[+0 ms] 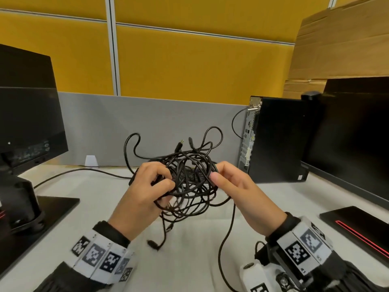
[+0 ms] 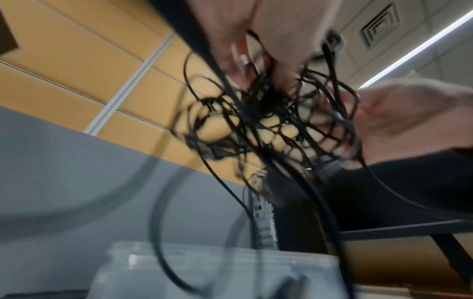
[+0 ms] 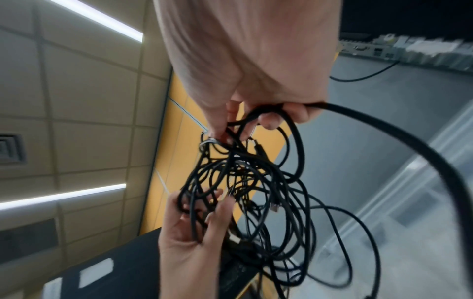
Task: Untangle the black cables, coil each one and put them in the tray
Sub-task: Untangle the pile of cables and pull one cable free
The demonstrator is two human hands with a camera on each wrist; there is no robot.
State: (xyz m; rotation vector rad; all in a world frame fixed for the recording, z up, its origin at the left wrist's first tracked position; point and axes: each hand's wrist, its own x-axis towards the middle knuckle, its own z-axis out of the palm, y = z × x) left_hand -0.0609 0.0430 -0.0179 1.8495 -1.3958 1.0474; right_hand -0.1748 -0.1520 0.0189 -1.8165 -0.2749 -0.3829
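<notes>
A knotted bundle of thin black cables (image 1: pixel 190 178) hangs in the air above the white desk, between both hands. My left hand (image 1: pixel 147 186) grips the bundle's left side with curled fingers. My right hand (image 1: pixel 228 182) pinches strands on its right side between thumb and fingers. Loose ends with plugs stick up at the top (image 1: pixel 180 145) and dangle below (image 1: pixel 152 243). One long strand (image 1: pixel 226 234) trails down toward me. The wrist views show the same tangle (image 2: pixel 268 121) (image 3: pixel 245 188), blurred. A translucent tray (image 2: pixel 217 271) lies below in the left wrist view.
A monitor (image 1: pixel 27 114) on a stand is at the left with its cable (image 1: pixel 84 171) running across the desk. A black desktop computer (image 1: pixel 275 140) stands at the right, beside another dark screen (image 1: pixel 355 131). A grey divider (image 1: pixel 136 123) closes the back.
</notes>
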